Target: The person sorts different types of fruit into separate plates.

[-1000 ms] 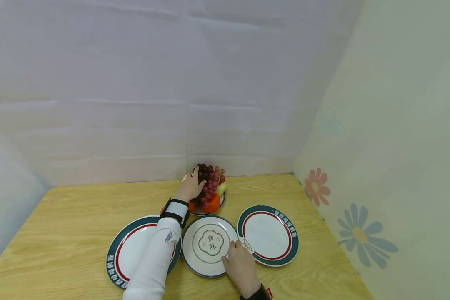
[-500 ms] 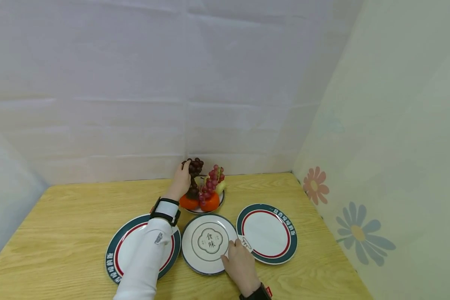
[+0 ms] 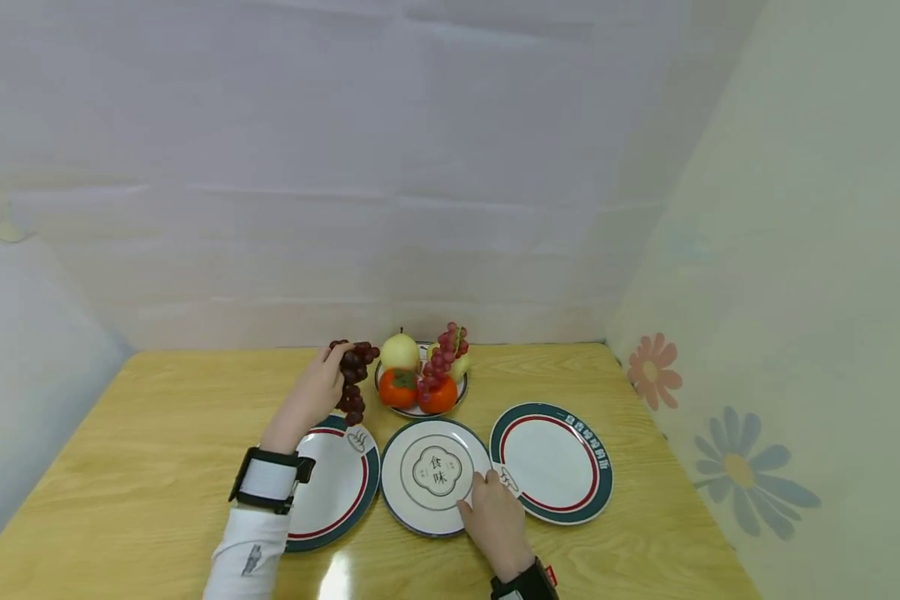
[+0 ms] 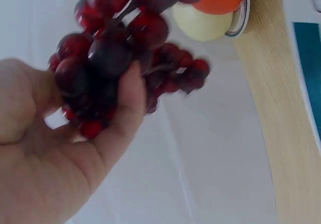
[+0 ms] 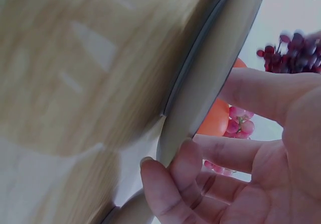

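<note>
Dark grapes (image 3: 354, 383) are being gripped by the left hand (image 3: 313, 396), the bunch hanging lengthwise from its fingers toward the left plate (image 3: 333, 475); rightward, the middle plate (image 3: 433, 510) is being pinched by the right hand (image 3: 494, 521).

Shiny grapes (image 4: 108, 56) and a smooth, wood-grained tabletop (image 3: 150, 467)
The grapes, left of centre, have smooth, glossy skins with small highlights; the tabletop throws a bright glare at the bottom of the frame. The middle plate (image 3: 401, 500) and the dark-rimmed plate (image 3: 543, 467) at right look like smooth, glazed ceramic. The persimmon (image 3: 392, 397) near the centre looks sleek, the pear (image 3: 400, 354) behind it softer in sheen. Creased, matt sheeting (image 3: 270, 167), cloth or paper, I cannot tell which, fills the top; the sleeve (image 3: 232, 550) at lower left is matt cloth.
</note>
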`<state>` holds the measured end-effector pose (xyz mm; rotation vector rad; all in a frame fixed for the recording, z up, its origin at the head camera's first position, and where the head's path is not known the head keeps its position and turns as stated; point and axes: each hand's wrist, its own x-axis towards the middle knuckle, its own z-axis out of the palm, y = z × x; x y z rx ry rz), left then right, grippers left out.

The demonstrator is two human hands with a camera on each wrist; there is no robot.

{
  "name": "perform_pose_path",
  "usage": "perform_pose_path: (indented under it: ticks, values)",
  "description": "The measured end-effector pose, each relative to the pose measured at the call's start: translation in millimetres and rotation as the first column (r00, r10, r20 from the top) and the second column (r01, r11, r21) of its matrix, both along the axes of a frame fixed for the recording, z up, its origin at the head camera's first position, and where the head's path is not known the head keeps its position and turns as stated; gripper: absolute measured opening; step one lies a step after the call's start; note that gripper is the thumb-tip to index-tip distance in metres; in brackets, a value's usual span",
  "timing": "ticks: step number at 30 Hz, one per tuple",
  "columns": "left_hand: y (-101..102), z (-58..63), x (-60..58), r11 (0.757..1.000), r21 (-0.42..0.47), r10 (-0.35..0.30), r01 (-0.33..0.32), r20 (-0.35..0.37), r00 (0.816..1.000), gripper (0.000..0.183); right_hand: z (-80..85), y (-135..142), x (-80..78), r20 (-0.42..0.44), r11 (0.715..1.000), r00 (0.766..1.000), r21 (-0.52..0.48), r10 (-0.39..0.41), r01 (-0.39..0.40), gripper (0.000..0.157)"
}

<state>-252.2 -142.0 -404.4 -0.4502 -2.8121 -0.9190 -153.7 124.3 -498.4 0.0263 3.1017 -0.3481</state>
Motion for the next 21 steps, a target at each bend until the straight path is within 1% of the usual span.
perform_pose_path:
  ticks: [3,4,6,7,10,11,13,15,16,18,20,21]
  values:
    - [-8.0,-4.7,16.7,0.999,0.019,-0.043,0.042,0.065,0.997,0.04,1.6,2.7,-1.5,0.009,1.0,1.0,-0.002,-0.012,0.012,0.044]
    - [-11.0,-7.3,21.4,0.997,0.029,-0.067,0.064,0.086,0.994,0.039,2.4,3.4,-1.7,0.011,1.0,1.0,-0.004,-0.012,0.012,0.044]
    - [-17.5,-12.7,31.1,0.992,0.073,-0.11,0.1,0.157,0.981,0.038,3.1,4.3,-1.7,0.015,1.0,1.0,-0.006,-0.008,0.009,0.044]
    - [-21.0,-15.3,35.6,0.989,0.102,-0.128,0.11,0.199,0.972,0.038,3.3,4.6,-1.7,0.015,1.0,1.0,-0.006,-0.005,0.005,0.044]
    - [-31.4,-21.5,48.9,0.987,0.127,-0.128,0.095,0.288,0.949,0.039,4.5,4.7,-0.5,0.01,1.0,1.0,-0.005,0.005,-0.005,0.044]
    - [-34.4,-22.5,53.2,0.989,0.124,-0.112,0.076,0.308,0.945,0.039,4.5,4.5,-0.2,0.011,1.0,1.0,-0.005,0.005,-0.005,0.044]
    - [-39.2,-23.4,61.4,0.998,0.064,-0.042,0.022,0.328,0.944,0.04,4.7,4.2,0.1,0.013,1.0,1.0,-0.007,0.007,-0.007,0.044]
    - [-42.2,-23.3,68.1,0.999,-0.036,0.045,-0.035,0.329,0.943,0.041,4.6,3.9,0.6,0.016,1.0,1.0,-0.005,0.008,-0.008,0.044]
    - [-42.8,-22.8,71.0,0.994,-0.083,0.092,-0.068,0.336,0.937,0.042,4.3,3.9,0.7,0.018,1.0,1.0,-0.004,0.008,-0.008,0.044]
    - [-43.4,-22.9,76.3,0.974,-0.192,0.184,-0.124,0.335,0.924,0.046,4.3,3.6,1.1,0.019,1.0,1.0,-0.002,0.01,-0.01,0.044]
    - [-43.0,-24.0,80.1,0.949,-0.266,0.256,-0.171,0.327,0.91,0.046,3.9,3.2,1.3,0.021,1.0,1.0,-0.001,0.015,-0.015,0.045]
    - [-42.8,-24.8,82.1,0.938,-0.288,0.285,-0.193,0.323,0.902,0.046,3.7,2.9,1.4,0.021,1.0,1.0,-0.001,0.015,-0.015,0.045]
